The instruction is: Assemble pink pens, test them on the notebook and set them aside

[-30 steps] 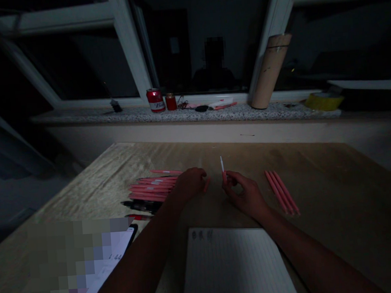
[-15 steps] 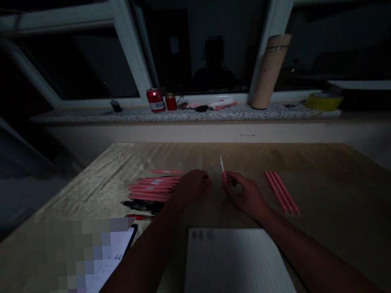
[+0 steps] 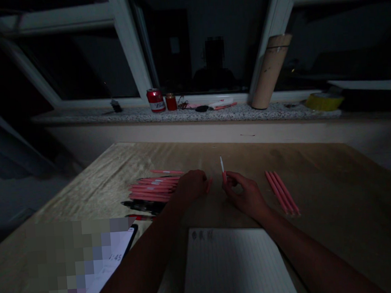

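Pinched in my right hand [image 3: 247, 194] is a pink pen [image 3: 224, 177], upright, with a thin white refill [image 3: 221, 163] sticking out of its top. My left hand [image 3: 193, 184], a little apart from it, is closed on a small pink pen part [image 3: 209, 185]; the fingers hide most of that piece, so I cannot tell whether it is a cap or a barrel end. Left of this hand lies a pile of pink pens [image 3: 151, 189], partly covered by my forearm. Three pink pens [image 3: 282, 191] lie side by side to the right of my right hand.
A lined notebook [image 3: 235, 264] lies in front of me between my forearms. Black pens [image 3: 142, 206], a red pen [image 3: 138, 217] and a lit phone [image 3: 106, 264] are at the left. On the windowsill stand a red can [image 3: 155, 100], a jar [image 3: 171, 102] and a bamboo-coloured flask [image 3: 270, 72].
Both hands stay almost where they were, with the same pieces in them. The pink part in my left hand shows slightly more. Digits on the phone screen went from 44 to 45.
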`<state>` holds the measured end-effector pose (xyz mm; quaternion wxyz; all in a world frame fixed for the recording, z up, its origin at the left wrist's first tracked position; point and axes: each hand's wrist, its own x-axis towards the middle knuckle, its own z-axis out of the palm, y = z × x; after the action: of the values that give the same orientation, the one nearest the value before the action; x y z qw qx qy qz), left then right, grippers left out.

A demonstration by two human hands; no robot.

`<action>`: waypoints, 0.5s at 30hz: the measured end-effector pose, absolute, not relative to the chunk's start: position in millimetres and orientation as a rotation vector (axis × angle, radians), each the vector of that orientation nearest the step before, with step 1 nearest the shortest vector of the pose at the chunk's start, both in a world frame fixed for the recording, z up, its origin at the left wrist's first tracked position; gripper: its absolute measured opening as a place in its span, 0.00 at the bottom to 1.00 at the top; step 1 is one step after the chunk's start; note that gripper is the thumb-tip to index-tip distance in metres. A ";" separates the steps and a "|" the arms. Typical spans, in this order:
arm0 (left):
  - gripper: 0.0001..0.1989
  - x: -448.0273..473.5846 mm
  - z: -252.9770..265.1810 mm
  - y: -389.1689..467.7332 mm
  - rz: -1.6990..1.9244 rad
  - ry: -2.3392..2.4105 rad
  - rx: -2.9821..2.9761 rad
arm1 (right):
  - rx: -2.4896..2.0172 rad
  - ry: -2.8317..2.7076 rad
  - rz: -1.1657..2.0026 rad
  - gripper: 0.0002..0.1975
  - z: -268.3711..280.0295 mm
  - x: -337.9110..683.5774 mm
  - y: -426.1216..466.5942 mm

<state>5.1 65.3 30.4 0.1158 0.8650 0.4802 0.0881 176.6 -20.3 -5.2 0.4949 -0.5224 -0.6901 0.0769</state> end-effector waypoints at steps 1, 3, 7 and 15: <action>0.17 5.4 31.4 64.8 0.236 1.424 2.526 | -1.265 -1.674 0.182 0.15 -5.6 176.9 -20.3; 0.18 5.7 33.8 63.7 0.206 1.440 2.519 | -1.264 -1.674 0.177 0.15 -6.5 177.4 -20.0; 0.19 6.1 36.9 61.6 0.157 1.458 2.514 | -1.262 -1.672 0.181 0.15 -7.2 177.9 -19.6; 0.13 6.4 34.1 61.4 0.068 1.565 2.573 | -1.257 -1.674 0.178 0.16 -7.2 177.3 -19.6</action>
<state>6.4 61.4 34.1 0.0644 0.8523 0.5185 0.0227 177.3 -19.6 -7.2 0.4970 -0.5192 -0.6914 0.0735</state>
